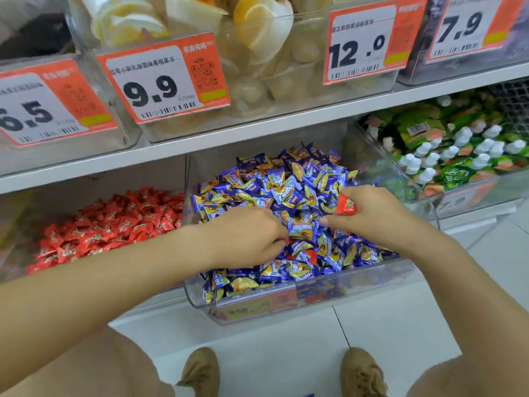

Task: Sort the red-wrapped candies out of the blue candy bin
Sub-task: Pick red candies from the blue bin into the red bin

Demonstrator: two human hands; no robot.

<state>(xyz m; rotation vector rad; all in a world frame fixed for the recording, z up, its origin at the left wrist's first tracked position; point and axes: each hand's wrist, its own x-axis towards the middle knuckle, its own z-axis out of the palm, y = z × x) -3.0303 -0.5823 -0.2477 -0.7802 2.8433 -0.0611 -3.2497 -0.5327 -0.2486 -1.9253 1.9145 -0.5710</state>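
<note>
My right hand [372,213] pinches a red-wrapped candy [346,205] between thumb and curled fingers, holding it just above the blue candies [274,193], while its forefinger reaches out toward my left hand. My left hand [249,239] lies knuckles up on the heap, fingers curled down into the wrappers; whether it has hold of anything I cannot tell. Just below its fingertips, between my two hands, more red candies [310,257] show among the blue ones. Both hands work inside the clear blue candy bin [257,308], whose front wall stands nearest to me, beneath my wrists. Beyond my left forearm, the neighbouring bin holds a pile of red candies [114,224]. Past my right hand, a third bin carries green pouches [446,156] with white caps. Above both hands, a white shelf [257,133] bears clear bins with orange price tags [163,81] reading 6.5, 9.9, 12.0 and 7.9. Under my arms, my brown shoes [363,373] stand on pale floor tiles.
</note>
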